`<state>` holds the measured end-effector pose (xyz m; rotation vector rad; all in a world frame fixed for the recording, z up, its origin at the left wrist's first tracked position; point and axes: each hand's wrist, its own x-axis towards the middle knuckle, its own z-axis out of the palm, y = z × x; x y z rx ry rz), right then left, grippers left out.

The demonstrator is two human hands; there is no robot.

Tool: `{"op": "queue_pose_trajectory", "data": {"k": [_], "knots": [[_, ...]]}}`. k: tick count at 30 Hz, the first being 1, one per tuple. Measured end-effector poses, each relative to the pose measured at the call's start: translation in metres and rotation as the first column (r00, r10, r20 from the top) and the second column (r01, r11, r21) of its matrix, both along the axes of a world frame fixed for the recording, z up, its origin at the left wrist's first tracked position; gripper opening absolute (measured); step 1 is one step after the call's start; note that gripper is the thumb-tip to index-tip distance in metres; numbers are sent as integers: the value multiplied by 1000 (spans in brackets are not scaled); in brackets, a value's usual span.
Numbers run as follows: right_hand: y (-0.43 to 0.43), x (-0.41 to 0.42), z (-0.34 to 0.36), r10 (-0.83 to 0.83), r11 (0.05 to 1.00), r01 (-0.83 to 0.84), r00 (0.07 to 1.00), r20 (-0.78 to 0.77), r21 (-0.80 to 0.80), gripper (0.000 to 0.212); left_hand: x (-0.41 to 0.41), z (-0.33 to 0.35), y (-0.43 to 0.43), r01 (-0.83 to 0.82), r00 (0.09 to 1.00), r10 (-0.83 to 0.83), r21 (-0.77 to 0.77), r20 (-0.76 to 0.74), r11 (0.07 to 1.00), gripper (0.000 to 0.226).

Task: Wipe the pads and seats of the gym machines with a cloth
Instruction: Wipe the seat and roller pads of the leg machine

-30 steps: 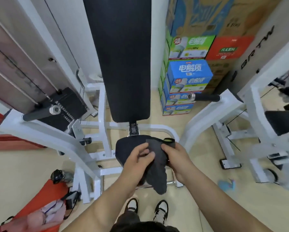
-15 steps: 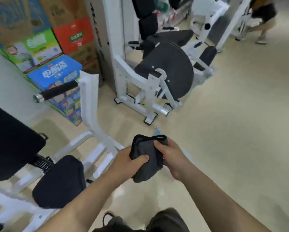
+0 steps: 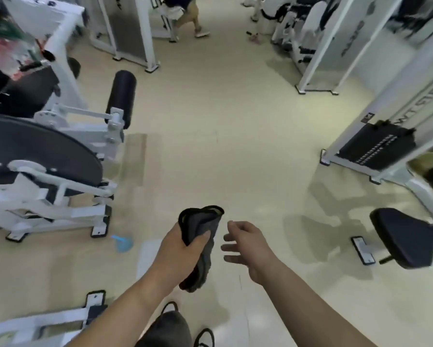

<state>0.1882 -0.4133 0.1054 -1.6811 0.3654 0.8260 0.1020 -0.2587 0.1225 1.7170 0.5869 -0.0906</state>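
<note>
My left hand (image 3: 179, 254) grips a folded dark grey cloth (image 3: 201, 231) in front of me, over bare floor. My right hand (image 3: 248, 245) hovers just right of the cloth, fingers loosely spread, holding nothing and not touching it. A black seat (image 3: 405, 240) of a white machine sits low at the right. At the left stands a white machine with a large black round disc (image 3: 40, 149) and a black roller pad (image 3: 121, 96).
A blue spray bottle (image 3: 122, 242) lies on the beige floor near the left machine's foot. A weight stack (image 3: 375, 146) stands at the right. White machine frames line both sides. A person (image 3: 185, 13) walks at the far end of the aisle.
The view has swung right, away from the backrest and seat, to the open aisle. My right hand has let go of the cloth; my left hand alone holds it.
</note>
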Motion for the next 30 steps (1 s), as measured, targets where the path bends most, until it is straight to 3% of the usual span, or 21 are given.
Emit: {"op": "queue_pose_trajectory", "data": {"k": [7, 11, 13, 15, 17, 21, 26, 30], "knots": [[-92, 76, 17, -210, 971, 207, 978, 13, 119, 51, 137, 4, -92, 307, 949, -316, -178, -22, 935, 13], [-157, 110, 32, -408, 900, 403, 913, -4, 165, 63, 201, 16, -158, 586, 799, -601, -213, -8, 782, 26], [-192, 120, 34, -522, 844, 515, 853, 9, 151, 51, 222, 17, -196, 696, 696, -717, -225, -24, 682, 33], [-228, 132, 32, -626, 773, 613, 778, 44, 161, 23, 247, 11, -235, 742, 653, -757, -173, -31, 647, 38], [-268, 145, 27, -706, 706, 690, 703, 81, 163, 9, 275, 5, -279, 763, 635, -772, -137, -18, 631, 38], [-355, 171, 12, -823, 568, 813, 558, 103, 130, 10, 318, -6, -376, 836, 514, -856, -190, -55, 514, 28], [-475, 216, -2, -800, 599, 794, 591, 103, 104, 28, 373, -29, -497, 850, 498, -862, -141, -97, 507, 14], [-549, 248, -9, -861, 507, 861, 505, 64, 27, 29, 418, -41, -556, 873, 454, -877, -121, -156, 473, 10]]}}
